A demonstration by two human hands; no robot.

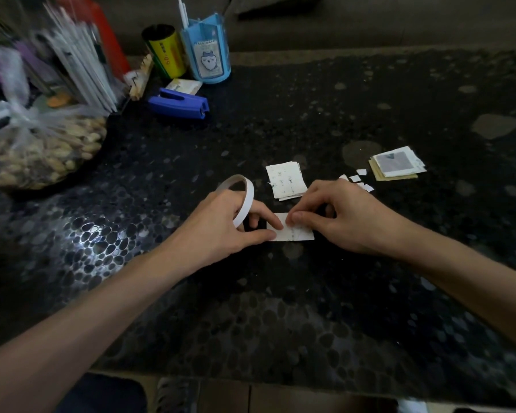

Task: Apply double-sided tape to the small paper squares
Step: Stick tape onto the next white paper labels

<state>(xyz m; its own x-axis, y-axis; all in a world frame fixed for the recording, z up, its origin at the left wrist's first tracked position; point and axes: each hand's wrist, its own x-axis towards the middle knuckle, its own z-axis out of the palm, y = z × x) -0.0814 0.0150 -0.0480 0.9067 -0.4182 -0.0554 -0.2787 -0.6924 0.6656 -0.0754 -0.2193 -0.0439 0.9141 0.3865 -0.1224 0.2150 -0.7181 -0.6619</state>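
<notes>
- Left hand [227,226]: fingers curled around a thin white ring-shaped roll of double-sided tape [245,198]. The roll stands on edge, and thumb and index tips touch the left edge of the small white paper square [295,234].
- Right hand [340,216]: fingers bent, with index and thumb tips pinched down on the paper square's top edge. Can't tell if a tape end is under them.
- The paper square lies flat on the black pebble-pattern table [310,308], between both hands.
- A stack of white paper squares [286,180] sits just behind it.
- A second stack of paper pieces [396,163] is far right, with small white scraps [358,178] beside it.
- A blue plastic stapler [178,102] is at the far left.
</notes>
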